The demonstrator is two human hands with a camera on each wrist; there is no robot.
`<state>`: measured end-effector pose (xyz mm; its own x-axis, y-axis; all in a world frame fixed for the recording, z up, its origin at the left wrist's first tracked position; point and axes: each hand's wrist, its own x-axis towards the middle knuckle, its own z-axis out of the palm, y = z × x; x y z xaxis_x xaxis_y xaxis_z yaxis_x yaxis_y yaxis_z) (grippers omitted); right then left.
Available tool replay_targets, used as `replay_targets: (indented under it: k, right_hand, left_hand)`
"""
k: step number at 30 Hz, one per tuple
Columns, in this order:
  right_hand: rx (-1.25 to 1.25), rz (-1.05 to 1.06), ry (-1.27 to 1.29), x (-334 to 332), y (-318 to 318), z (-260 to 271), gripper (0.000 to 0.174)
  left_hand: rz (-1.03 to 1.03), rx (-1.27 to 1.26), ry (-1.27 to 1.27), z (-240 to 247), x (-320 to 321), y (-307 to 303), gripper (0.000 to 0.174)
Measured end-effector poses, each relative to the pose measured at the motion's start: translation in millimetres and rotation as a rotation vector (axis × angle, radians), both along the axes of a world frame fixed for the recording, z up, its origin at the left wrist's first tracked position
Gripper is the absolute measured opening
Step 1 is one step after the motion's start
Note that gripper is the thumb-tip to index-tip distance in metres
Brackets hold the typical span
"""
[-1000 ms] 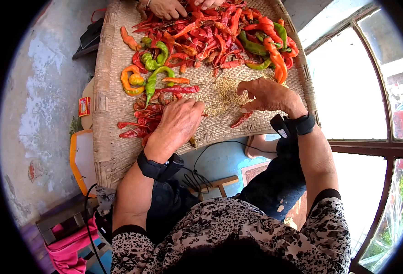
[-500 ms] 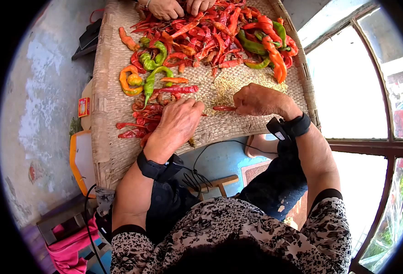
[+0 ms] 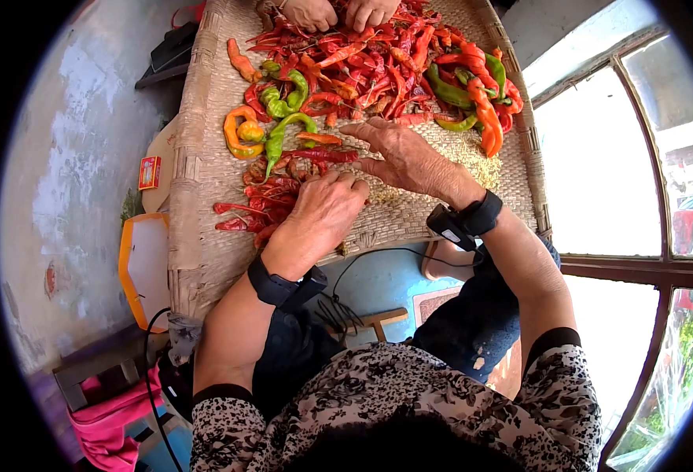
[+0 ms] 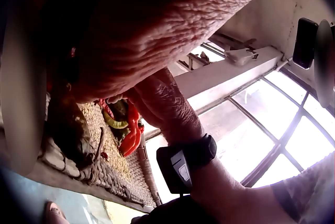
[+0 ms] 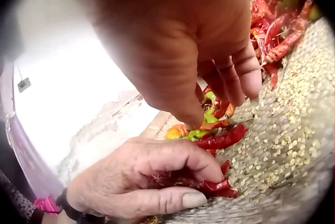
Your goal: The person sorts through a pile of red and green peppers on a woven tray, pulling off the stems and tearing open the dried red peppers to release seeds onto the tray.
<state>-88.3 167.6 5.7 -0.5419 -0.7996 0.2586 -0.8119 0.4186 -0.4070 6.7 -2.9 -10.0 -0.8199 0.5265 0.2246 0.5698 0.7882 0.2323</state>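
Observation:
On the woven tray [image 3: 185, 212], my left hand [image 3: 323, 212] curls over a small heap of dried red chilies [image 3: 264, 206]. Between its thumb and fingers it grips red chili pieces [image 5: 219, 186], whose ends poke out in the right wrist view. My right hand [image 3: 413, 157] hovers just beyond the left one, fingers stretched out and nothing visible in them. Close under its fingertips lie a long red chili [image 5: 225, 137] and a green chili [image 3: 283, 140]. Pale seeds [image 5: 298, 145] are scattered beside it. In the left wrist view my left palm hides most of the work.
A large pile of red chilies [image 3: 362, 75] covers the tray's far half, where another person's hands [image 3: 338, 14] work in it. Fresh red and green chilies [image 3: 488, 118] lie at the right rim. A window [image 3: 598, 157] stands right, an orange-edged box [image 3: 138, 271] left.
My right hand picked up a dark red chili from near the tray's front edge, then moved left toward my left hand. Its fingers are now spread and that chili no longer shows there.

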Motion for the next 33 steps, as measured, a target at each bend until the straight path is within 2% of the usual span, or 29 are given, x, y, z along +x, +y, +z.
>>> replay_targets:
  k: [1, 4, 5, 8, 10, 12, 13, 16, 18, 20, 21, 26, 28, 30, 32, 33]
  right_hand:
    - [0.057, -0.063, -0.037, 1, -8, -6, 0.057]
    - [0.161, -0.058, -0.015, 0, -27, -10, 0.058]
    - [0.164, -0.128, 0.022, 0, -33, -15, 0.056]
    - [0.135, -0.161, 0.003, -1, -43, -27, 0.057]
    - [0.097, -0.129, -0.008, 0, -42, -24, 0.050]
    - [0.199, -0.160, -0.099, 1, -32, -17, 0.036]
    - [0.116, -0.181, -0.052, 1, -25, -20, 0.025]
    - [0.079, -0.197, -0.153, 2, -1, -6, 0.022]
    - [0.154, -0.224, -0.210, 6, 11, 6, 0.023]
    - [0.242, -0.161, -0.420, 14, 21, 11, 0.025]
    - [0.207, -0.175, -0.527, 18, 24, 13, 0.024]
    - [0.189, -0.080, -0.548, 13, 34, 3, 0.025]
    - [0.172, 0.096, -0.480, 5, 39, 0, 0.028]
    - [0.191, 0.138, -0.398, -5, 44, 4, 0.027]
    - [0.252, -0.015, -0.404, -13, 43, 26, 0.028]
    - [0.003, -0.136, -0.532, -16, 42, 35, 0.032]
  left_hand:
    - [-0.002, -0.011, 0.012, 0, 0, 0, 0.010]
    - [0.005, -0.031, 0.017, 0, 1, -1, 0.014]
    - [0.017, -0.029, 0.061, 0, 2, -1, 0.016]
    - [0.036, -0.026, 0.015, 2, 5, -1, 0.017]
    - [0.030, -0.046, 0.019, 4, 7, -2, 0.016]
    - [0.012, -0.047, 0.006, 9, 9, -4, 0.014]
    - [0.015, -0.046, 0.004, 10, 10, -3, 0.014]
    - [0.028, -0.039, -0.008, 8, 10, -2, 0.012]
    - [0.028, -0.059, 0.009, 5, 8, -1, 0.012]
    - [0.030, -0.055, -0.005, 5, 7, 0, 0.011]
    - [0.032, -0.055, -0.019, 6, 6, 0, 0.010]
    - [0.031, -0.050, -0.062, 6, 2, 0, 0.008]
    - [0.042, -0.060, -0.066, 6, 0, -2, 0.008]
    - [0.058, 0.021, -0.026, 11, -1, -5, 0.010]
    - [0.096, 0.025, 0.004, 20, -3, -9, 0.012]
    - [0.138, 0.037, 0.034, 24, -4, -11, 0.014]
